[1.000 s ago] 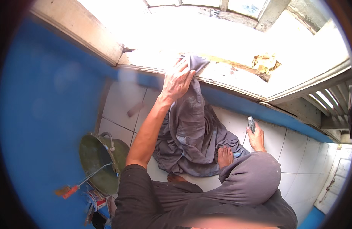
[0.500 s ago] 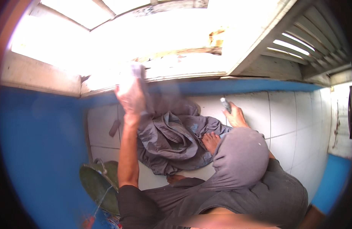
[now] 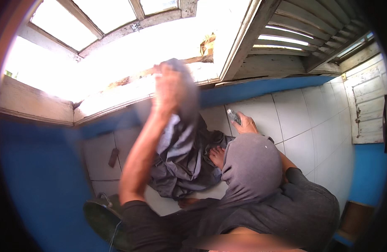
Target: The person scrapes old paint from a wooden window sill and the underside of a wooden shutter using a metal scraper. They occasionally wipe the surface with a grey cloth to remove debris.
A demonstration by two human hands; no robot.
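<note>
My left hand [image 3: 168,89] is raised at the window sill [image 3: 113,98], its fingers closed on the upper part of a large grey cloth [image 3: 176,155]. The cloth hangs from that hand and is smeared by motion; its lower part lies bunched on the tiles by my bare foot [image 3: 217,157]. Out to the right, low over the floor, my right hand [image 3: 246,124] is closed round a short, grey, rough-looking piece with a pale tip [image 3: 233,115]. What that piece is cannot be made out.
Slatted shutters [image 3: 294,40] stand at the upper right, beyond the bright window opening. A small brown block [image 3: 113,158] lies on the white tiled floor [image 3: 260,107]. At the lower left is a dark round container [image 3: 102,218] with a handle, beside the blue wall [image 3: 38,168].
My left hand has moved right along the sill and the grey cloth is lifted higher with it. The view has shifted. My right hand still holds the grey piece.
</note>
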